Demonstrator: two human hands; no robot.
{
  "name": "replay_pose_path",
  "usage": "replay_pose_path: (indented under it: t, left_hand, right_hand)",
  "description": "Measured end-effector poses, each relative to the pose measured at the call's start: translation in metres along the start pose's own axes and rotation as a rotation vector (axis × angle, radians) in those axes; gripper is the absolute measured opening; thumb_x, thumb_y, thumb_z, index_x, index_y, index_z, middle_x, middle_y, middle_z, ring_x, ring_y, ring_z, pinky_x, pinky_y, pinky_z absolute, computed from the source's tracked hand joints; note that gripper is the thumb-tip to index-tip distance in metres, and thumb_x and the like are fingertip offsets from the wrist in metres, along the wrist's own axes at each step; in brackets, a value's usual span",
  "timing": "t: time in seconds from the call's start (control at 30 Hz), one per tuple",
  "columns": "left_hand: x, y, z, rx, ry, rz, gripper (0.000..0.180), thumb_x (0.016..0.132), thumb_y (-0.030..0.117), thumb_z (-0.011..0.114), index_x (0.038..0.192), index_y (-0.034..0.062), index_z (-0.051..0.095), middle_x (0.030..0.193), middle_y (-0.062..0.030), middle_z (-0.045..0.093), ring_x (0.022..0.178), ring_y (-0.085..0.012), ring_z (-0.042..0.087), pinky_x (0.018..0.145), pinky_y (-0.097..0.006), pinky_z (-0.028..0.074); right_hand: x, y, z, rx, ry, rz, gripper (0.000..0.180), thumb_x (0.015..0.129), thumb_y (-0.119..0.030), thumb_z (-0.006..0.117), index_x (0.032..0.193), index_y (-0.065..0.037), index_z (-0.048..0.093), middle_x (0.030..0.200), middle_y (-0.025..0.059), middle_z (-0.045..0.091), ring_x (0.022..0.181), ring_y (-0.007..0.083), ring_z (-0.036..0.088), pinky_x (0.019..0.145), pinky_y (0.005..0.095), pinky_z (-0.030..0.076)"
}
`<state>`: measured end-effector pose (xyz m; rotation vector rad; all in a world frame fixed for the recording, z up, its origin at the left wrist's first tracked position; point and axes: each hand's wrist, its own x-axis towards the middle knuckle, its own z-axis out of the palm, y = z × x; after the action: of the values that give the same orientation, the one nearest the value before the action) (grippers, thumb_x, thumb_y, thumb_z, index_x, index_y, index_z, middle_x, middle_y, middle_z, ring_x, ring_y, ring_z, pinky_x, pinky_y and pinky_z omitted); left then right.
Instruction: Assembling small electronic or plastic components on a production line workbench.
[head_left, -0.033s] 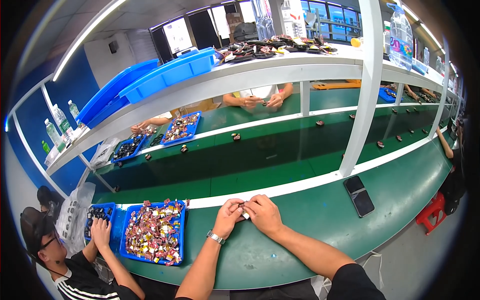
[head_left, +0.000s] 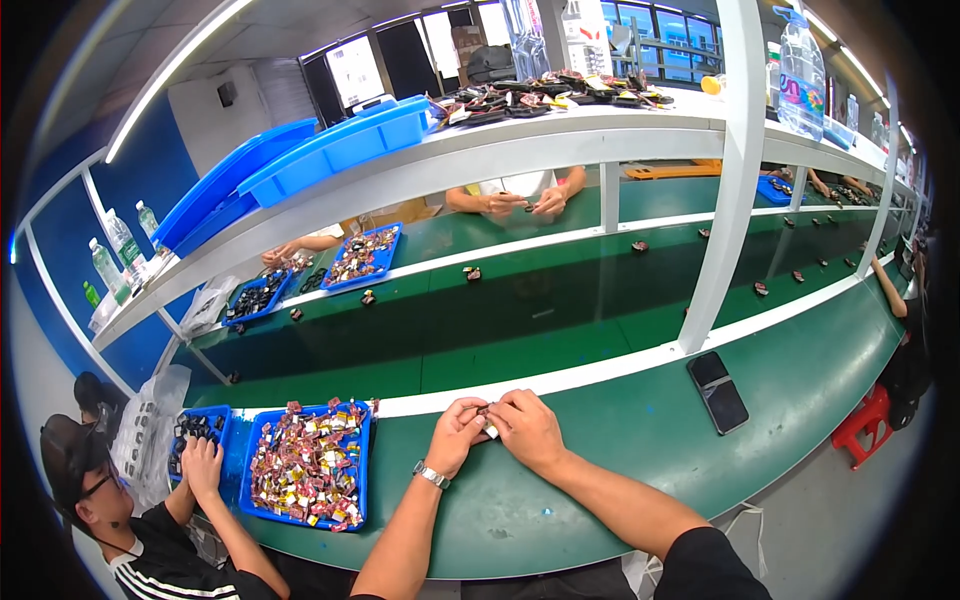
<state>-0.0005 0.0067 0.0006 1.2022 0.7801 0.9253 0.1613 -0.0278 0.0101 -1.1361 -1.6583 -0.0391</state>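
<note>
Just in front of me, over the green worktop (head_left: 600, 500), my left hand (head_left: 459, 432) and my right hand (head_left: 527, 428) meet around a small electronic module (head_left: 491, 431). Its white part shows below the fingertips; a dark part is mostly hidden between them. Both hands are closed in a pinch on it. To the left of my left forearm sits a blue tray (head_left: 247, 497) heaped with similar small modules (head_left: 308, 462) of red boards with white and yellow parts.
At my left a co-worker (head_left: 120, 510) reaches into a blue tray of black parts (head_left: 200, 428). A phone (head_left: 718, 392) lies right of my hands. A green conveyor belt (head_left: 560, 330) carries several small modules beyond a white rail (head_left: 600, 372). An upright post (head_left: 725, 190) supports the overhead shelf (head_left: 560, 145).
</note>
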Motion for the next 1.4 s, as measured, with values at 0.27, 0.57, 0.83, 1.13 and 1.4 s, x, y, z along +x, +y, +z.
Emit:
replay_pose_path:
  t: [0.27, 0.57, 0.83, 1.13, 1.4]
  left_hand:
    - [-0.001, 0.003, -0.002, -0.115, -0.021, -0.009, 0.022, 0.098, 0.007, 0.050, 0.120, 0.0037, 0.048, 0.106, -0.0054, 0.065, 0.099, -0.0142, 0.062, 0.085, -0.032, 0.054]
    - [0.000, -0.001, -0.005, -0.096, -0.057, -0.013, 0.023, 0.096, 0.006, 0.051, 0.119, 0.0047, 0.048, 0.107, -0.0069, 0.065, 0.099, -0.0156, 0.063, 0.085, -0.032, 0.054]
    - [0.002, -0.004, -0.007, -0.077, -0.066, 0.024, 0.025, 0.096, 0.007, 0.053, 0.120, 0.0046, 0.049, 0.115, -0.0104, 0.064, 0.106, -0.0192, 0.062, 0.086, -0.034, 0.053]
    - [0.009, -0.011, 0.000, -0.050, 0.156, 0.186, 0.017, 0.094, 0.004, 0.052, 0.109, -0.0018, 0.055, 0.113, -0.0151, 0.062, 0.099, -0.0228, 0.065, 0.083, -0.034, 0.056]
    - [0.003, -0.016, -0.003, 0.173, 0.154, 0.234, 0.006, 0.090, 0.008, 0.060, 0.094, 0.0041, 0.062, 0.080, 0.0008, 0.061, 0.070, -0.0046, 0.054, 0.062, -0.020, 0.045]
  right_hand:
    - [0.000, -0.004, 0.001, -0.046, -0.017, -0.024, 0.011, 0.076, -0.010, 0.073, 0.083, -0.006, 0.067, 0.086, 0.0046, 0.060, 0.077, 0.0221, 0.061, 0.065, 0.0341, 0.052]
    - [0.002, 0.000, -0.002, 0.164, -0.041, 0.116, 0.016, 0.077, -0.007, 0.072, 0.087, -0.005, 0.060, 0.088, 0.0072, 0.059, 0.074, 0.0250, 0.062, 0.063, 0.0355, 0.052]
    - [0.004, 0.011, 0.002, 0.292, -0.123, 0.124, 0.020, 0.077, -0.006, 0.073, 0.095, -0.004, 0.063, 0.090, 0.0073, 0.060, 0.072, 0.0201, 0.063, 0.061, 0.0313, 0.052]
    - [0.010, 0.073, -0.008, 0.381, 0.081, 0.740, 0.017, 0.079, -0.007, 0.074, 0.090, -0.002, 0.062, 0.076, 0.0060, 0.066, 0.067, 0.0115, 0.062, 0.061, 0.0266, 0.051]
    - [0.020, 0.060, 0.000, 0.354, -0.080, 0.713, 0.015, 0.083, -0.006, 0.072, 0.088, -0.001, 0.059, 0.074, 0.0041, 0.062, 0.059, 0.0076, 0.056, 0.051, 0.0205, 0.046]
